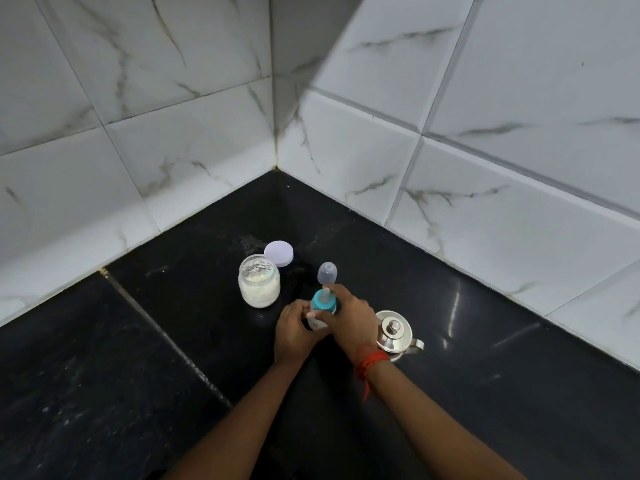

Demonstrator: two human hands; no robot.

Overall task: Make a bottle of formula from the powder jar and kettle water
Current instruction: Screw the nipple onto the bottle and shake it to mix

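A baby bottle (317,322) stands on the black counter (173,341), topped by a teal collar with a nipple (324,300). My left hand (294,332) grips the bottle's body from the left. My right hand (349,318) wraps over the teal collar from the right. An open glass jar of white powder (259,284) sits just left of the bottle, its pale lilac lid (278,253) lying behind it. The bottle's clear cap (327,273) stands upright behind the bottle. A steel kettle (394,330) with its lid on sits right of my right wrist.
The counter ends in a corner of white marble-look wall tiles (346,157) behind the objects. A seam (166,334) runs diagonally across the counter at the left. Some powder dust (249,242) marks the counter behind the jar.
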